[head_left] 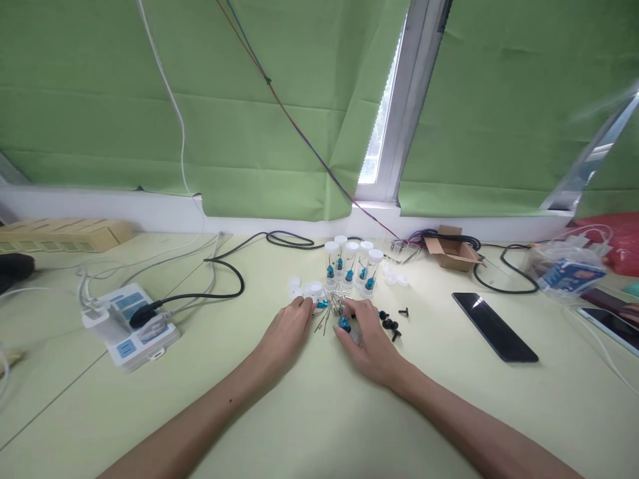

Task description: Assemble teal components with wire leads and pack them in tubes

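My left hand [284,329] is closed, its fingertips pinching a small blue metallic part [322,304] beside a spread of thin metal pins [324,322]. Curled around a clear plastic tube with another blue part [344,324] inside, my right hand [372,342] rests on the table; its fingers hide much of the tube. Just beyond both hands stand several clear tubes with white caps [351,265], each with a blue part and thin metal pieces inside. Loose white caps [295,287] lie behind my left hand. Small black thumbscrew-like pieces [390,324] are scattered right of my right hand.
A white power strip [132,326] with plugs and cables sits at left. To the right are a dark phone [494,326], an open cardboard box [452,251] and a plastic bag with a blue packet [569,274]. At the right edge, another person's hand [630,313] is near a second phone [612,327].
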